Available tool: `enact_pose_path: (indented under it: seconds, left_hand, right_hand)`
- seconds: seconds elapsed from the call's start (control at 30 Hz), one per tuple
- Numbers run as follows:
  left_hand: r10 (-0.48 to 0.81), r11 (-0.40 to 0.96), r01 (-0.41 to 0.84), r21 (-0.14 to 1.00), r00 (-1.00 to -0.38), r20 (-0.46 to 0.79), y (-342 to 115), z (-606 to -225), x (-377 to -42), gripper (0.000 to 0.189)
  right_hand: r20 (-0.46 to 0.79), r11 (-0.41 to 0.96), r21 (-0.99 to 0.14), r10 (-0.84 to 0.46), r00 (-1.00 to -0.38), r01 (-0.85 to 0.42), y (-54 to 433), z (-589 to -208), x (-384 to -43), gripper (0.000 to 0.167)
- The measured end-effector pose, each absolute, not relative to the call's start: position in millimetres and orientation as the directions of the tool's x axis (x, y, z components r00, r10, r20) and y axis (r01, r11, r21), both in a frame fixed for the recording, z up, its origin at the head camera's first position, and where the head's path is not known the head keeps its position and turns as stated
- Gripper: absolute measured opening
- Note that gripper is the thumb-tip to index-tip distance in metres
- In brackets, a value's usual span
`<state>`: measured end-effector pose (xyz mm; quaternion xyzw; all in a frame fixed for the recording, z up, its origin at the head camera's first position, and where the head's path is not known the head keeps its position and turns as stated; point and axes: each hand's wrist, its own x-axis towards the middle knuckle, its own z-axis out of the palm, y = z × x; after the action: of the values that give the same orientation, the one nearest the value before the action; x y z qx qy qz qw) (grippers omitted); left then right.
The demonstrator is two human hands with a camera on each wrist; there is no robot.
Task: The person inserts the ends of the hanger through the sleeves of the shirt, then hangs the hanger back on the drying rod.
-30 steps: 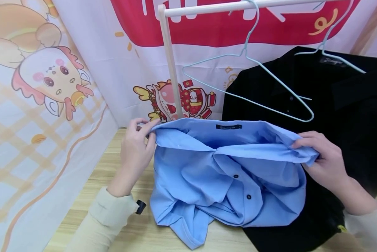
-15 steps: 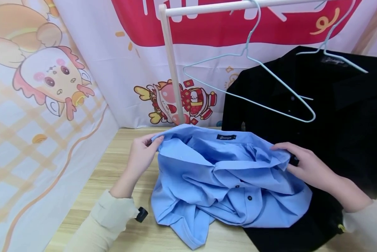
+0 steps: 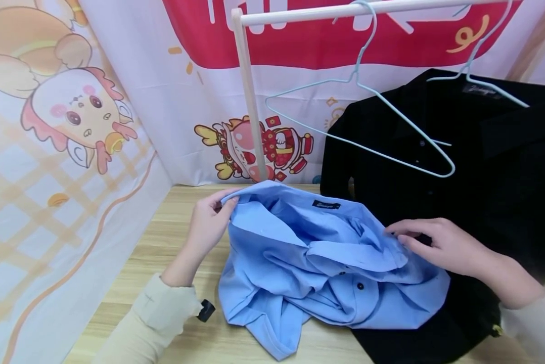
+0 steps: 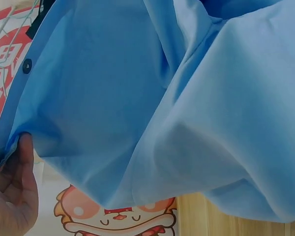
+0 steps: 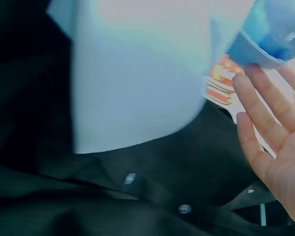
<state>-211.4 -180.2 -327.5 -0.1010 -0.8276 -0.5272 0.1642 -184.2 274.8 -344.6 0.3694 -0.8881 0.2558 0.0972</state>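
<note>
A light blue button-up shirt (image 3: 272,263) lies bunched on the table, its upper part raised and its neck gaping. My left hand (image 3: 210,216) pinches the shirt's left upper edge between thumb and fingers. In the left wrist view, that thumb lies on the blue cloth (image 4: 88,88) below a dark button. My right hand (image 3: 445,245) is at the shirt's right upper edge. Its fingers look extended in the right wrist view, with fingertips right at the blue cloth (image 5: 258,51). A black label (image 3: 326,205) shows inside the neck.
A pale blue hanger (image 3: 356,76) hangs from the white rail (image 3: 300,16) above the shirt. A black shirt (image 3: 391,136) spreads at the right, partly under the blue one, with another hanger (image 3: 468,76) at its neck. A printed cloth (image 3: 127,60) backs the wooden table (image 3: 163,227).
The shirt's right upper edge has dropped and moved left. My right hand has followed it leftward and loosened its fingers. My left hand has kept its pinch, shifting slightly down.
</note>
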Motion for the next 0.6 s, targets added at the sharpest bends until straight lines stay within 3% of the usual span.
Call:
enact_pose_path:
  seconds: [0.2, 0.5, 0.6]
  left_hand:
    - [-0.009, 0.404, 0.333, 0.852, -0.93, 0.368, -179, -325, -209, 0.025]
    - [0.039, 0.393, 0.34, 0.854, -0.934, 0.354, -181, -329, -211, 0.027]
    - [0.051, 0.397, 0.342, 0.852, -0.935, 0.352, -182, -330, -211, 0.028]
  right_hand:
    - [0.438, 0.618, -0.281, -0.598, -0.671, -0.734, 266, -317, -184, 0.04]
    - [0.494, 0.56, -0.268, -0.619, -0.611, -0.784, 260, -288, -189, 0.044]
    - [0.585, 0.521, -0.228, -0.602, -0.543, -0.823, 258, -276, -193, 0.024]
